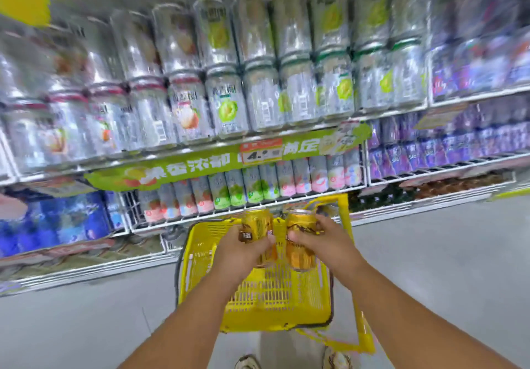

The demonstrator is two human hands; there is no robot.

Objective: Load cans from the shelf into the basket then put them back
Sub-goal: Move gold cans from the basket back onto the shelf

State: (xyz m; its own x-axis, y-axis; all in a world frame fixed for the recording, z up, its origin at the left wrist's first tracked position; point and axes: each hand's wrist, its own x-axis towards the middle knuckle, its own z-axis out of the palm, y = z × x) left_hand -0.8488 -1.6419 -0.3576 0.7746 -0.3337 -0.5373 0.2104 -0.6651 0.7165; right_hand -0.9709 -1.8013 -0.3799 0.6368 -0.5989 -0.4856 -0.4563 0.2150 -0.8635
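Holding one gold can in each hand above the yellow basket (229,305), near the shelf (258,213). Left hand (243,251) wrapped round the left can (256,225) at its lower half, fingers curled across the front, top rim standing clear above the knuckles. Right hand (321,239) clasped over the upper body of the right can (299,242), thumb across the label, bottom end hanging free below the palm. Both cans upright or nearly so, just beside each other, possibly touching; too blurred to say. Could not judge from the view whether loading or returning was in hand. Best done by keeping the cans vertical and apart so neither knocked the other, then moving one at a time, set down on its base rather than dropped, clear of the raised handle (344,205) on the right. Basket resting on the grey floor (86,325), directly under both grips. Rows of silver cans (229,96) far above, blurred.
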